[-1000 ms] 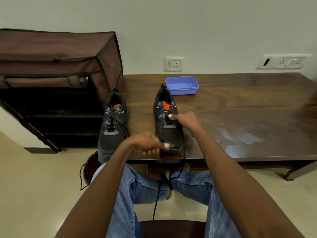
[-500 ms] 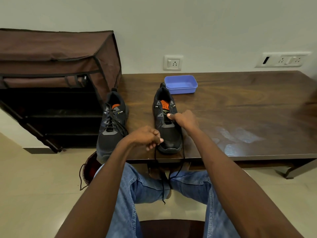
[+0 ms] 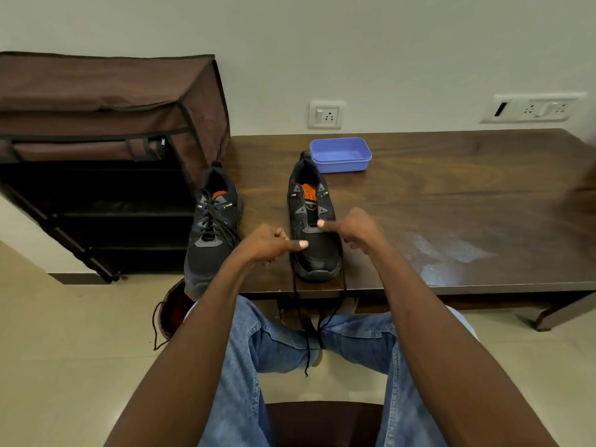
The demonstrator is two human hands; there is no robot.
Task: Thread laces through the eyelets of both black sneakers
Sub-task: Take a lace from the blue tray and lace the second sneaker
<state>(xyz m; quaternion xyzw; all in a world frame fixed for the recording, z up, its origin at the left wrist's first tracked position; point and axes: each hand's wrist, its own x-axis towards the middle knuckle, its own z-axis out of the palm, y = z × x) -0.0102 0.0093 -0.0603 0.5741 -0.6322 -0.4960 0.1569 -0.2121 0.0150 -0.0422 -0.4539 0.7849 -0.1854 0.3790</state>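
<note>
Two black sneakers stand on a dark wooden table (image 3: 451, 195). The left sneaker (image 3: 213, 227) is laced, its toe past the table's front edge. The right sneaker (image 3: 311, 217) has its upper eyelets bare. A black lace (image 3: 298, 317) runs from its lowest eyelets and hangs over the table edge between my knees. My left hand (image 3: 269, 243) pinches one strand beside the toe. My right hand (image 3: 350, 227) holds the other strand at the shoe's right side, thumb pressed on the tongue.
A blue plastic box (image 3: 340, 154) sits behind the right sneaker. A brown fabric shoe rack (image 3: 106, 150) stands to the left of the table. A reddish bag with a cord (image 3: 171, 314) lies on the floor under the left sneaker.
My left hand has risen from the table's front edge up to the toe's left side, drawing the lace up. The right hand stays on the shoe.
</note>
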